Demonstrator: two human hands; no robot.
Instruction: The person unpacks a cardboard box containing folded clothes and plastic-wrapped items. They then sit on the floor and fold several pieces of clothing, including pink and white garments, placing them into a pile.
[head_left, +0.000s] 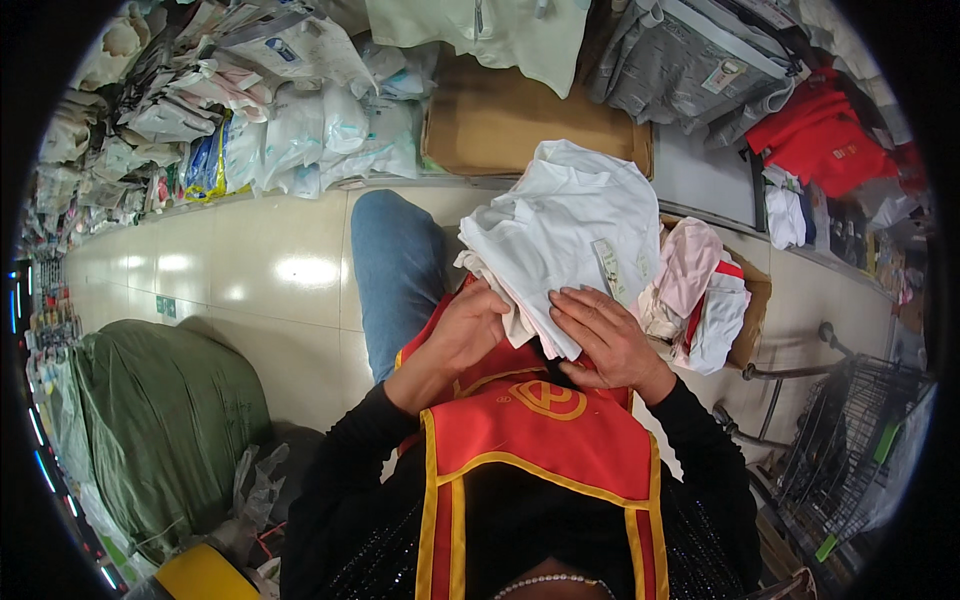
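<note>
A stack of folded garments lies over my lap, with a white garment (562, 210) on top and pale pink and cream layers showing at its lower left edge. A printed tag (609, 268) is on the white cloth near its right side. My left hand (469, 322) pinches the left edge of the stack between thumb and curled fingers. Across the lower right corner lies my right hand (611, 337), its fingers on the white cloth and its thumb under the near edge. Below both hands is a red apron (540, 450) with yellow trim.
A cardboard box (754, 300) holding pink, white and red clothes stands at the right. Beyond it are a wire shopping cart (840, 427) and hanging garments (690, 67). Bagged goods (300, 135) line the low shelf ahead. A large green sack (172, 420) sits at the left.
</note>
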